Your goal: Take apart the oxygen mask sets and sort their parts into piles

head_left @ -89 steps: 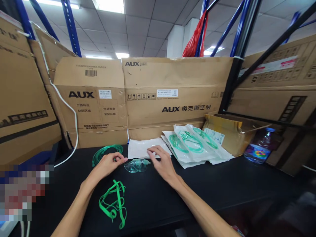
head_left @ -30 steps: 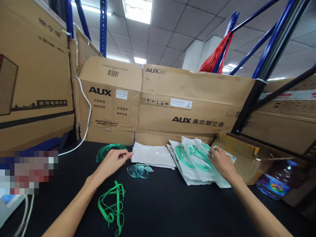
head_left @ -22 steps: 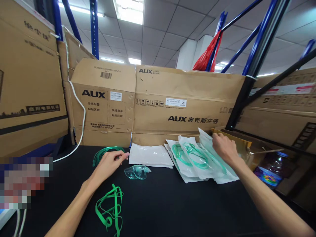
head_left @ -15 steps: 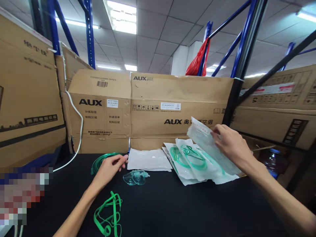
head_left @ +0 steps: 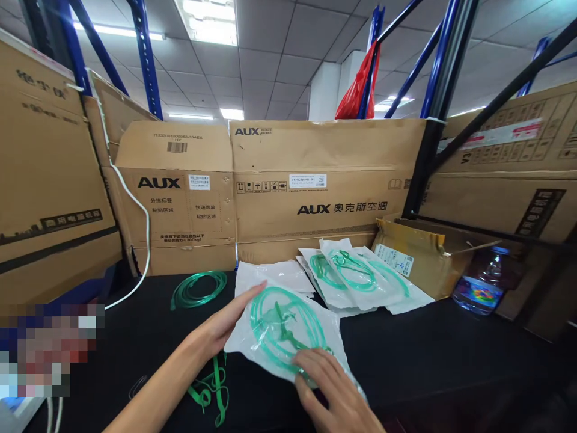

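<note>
Both hands hold a sealed clear pouch [head_left: 288, 328] with coiled green tubing and a mask inside, just above the black table [head_left: 451, 355]. My left hand [head_left: 225, 325] grips its left edge, fingers stretched along it. My right hand [head_left: 331, 388] holds the near right corner. A green elastic strap [head_left: 211, 388] lies below my left wrist. A loose coil of green tubing [head_left: 198, 287] lies at the back left. The clear mask seen earlier is hidden behind the pouch.
A fan of several more sealed pouches [head_left: 360, 279] lies at the back right, with a flat white bag [head_left: 279, 273] beside it. An open cardboard box [head_left: 419, 258] and a water bottle [head_left: 480, 282] stand to the right. Large AUX cartons [head_left: 311, 180] wall the back.
My right hand lifted one pouch off the fan at the right and brought it to the middle. My left hand left the tubing coil and took the pouch's left edge.
</note>
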`<state>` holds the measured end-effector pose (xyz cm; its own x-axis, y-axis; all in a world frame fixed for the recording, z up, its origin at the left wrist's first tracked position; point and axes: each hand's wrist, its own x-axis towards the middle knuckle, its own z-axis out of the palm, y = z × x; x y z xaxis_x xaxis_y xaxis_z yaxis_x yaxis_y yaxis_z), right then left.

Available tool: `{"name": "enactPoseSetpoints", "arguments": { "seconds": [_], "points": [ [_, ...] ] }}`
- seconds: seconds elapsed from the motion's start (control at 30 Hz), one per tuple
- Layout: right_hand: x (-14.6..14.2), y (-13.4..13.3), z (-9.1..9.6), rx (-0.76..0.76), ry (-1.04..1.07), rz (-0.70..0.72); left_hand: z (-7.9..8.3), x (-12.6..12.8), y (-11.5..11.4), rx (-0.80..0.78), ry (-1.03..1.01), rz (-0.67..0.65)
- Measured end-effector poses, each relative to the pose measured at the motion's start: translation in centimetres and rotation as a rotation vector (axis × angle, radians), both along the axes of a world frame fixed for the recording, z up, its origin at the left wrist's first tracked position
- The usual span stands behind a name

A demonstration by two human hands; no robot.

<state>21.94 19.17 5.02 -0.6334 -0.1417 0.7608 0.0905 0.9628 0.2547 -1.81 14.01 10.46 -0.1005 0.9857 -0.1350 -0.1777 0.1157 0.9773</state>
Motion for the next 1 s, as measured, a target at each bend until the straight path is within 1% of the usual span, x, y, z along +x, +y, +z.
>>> {"name": "enactPoseSetpoints", "arguments": {
  "seconds": [0.07,0.17,0.2,0.23,0.3,0.33,0.37,0.4,0.47,0.53,0.67,0.83,0.93,1.0],
  "points": [
    [0.3,-0.7,-1.1,-0.114,-0.004,0.027,-0.8,-0.1,-0.2,-0.011,-0.01,-0.005],
    [2.3,-0.1,-1.6,-0.374,0.07,0.061,-1.3,-0.4,-0.4,-0.008,-0.02,0.023],
    [3.4,0.4,-1.6,-0.487,0.131,0.035,-1.3,-0.5,-0.5,-0.003,-0.022,0.036],
    [4.4,1.1,-1.6,-0.628,0.214,-0.026,-1.2,-0.6,-0.6,0.002,-0.025,0.049],
    [6.2,2.6,-1.5,-0.957,0.322,-0.176,-1.0,-0.7,-0.9,0.007,-0.032,0.069],
    [6.8,3.2,-1.4,-1.103,0.319,-0.229,-0.8,-0.8,-1.0,0.007,-0.037,0.076],
    [7.1,3.8,-1.3,-1.201,0.299,-0.256,-0.7,-0.8,-1.1,0.009,-0.044,0.08],
    [7.3,4.2,-1.2,-1.267,0.269,-0.263,-0.6,-0.7,-1.2,0.012,-0.05,0.084],
    [7.0,4.5,-0.9,-1.322,0.225,-0.238,-0.6,-0.7,-1.4,0.022,-0.061,0.097],
    [6.3,4.3,-0.7,-1.377,0.225,-0.201,-0.6,-0.7,-1.5,0.035,-0.065,0.12],
    [5.2,4.0,-0.4,-1.503,0.281,-0.088,-0.7,-0.9,-1.8,0.04,-0.066,0.166],
    [4.3,4.4,-0.4,-1.718,0.363,0.066,-0.4,-1.3,-2.6,0.042,-0.082,0.204],
    [3.6,4.8,-0.4,-1.853,0.394,0.101,-0.4,-1.5,-2.9,0.054,-0.097,0.21],
    [3.2,5.1,-0.2,-1.941,0.34,0.11,-0.5,-1.6,-2.9,0.057,-0.102,0.206]
  ]
}}
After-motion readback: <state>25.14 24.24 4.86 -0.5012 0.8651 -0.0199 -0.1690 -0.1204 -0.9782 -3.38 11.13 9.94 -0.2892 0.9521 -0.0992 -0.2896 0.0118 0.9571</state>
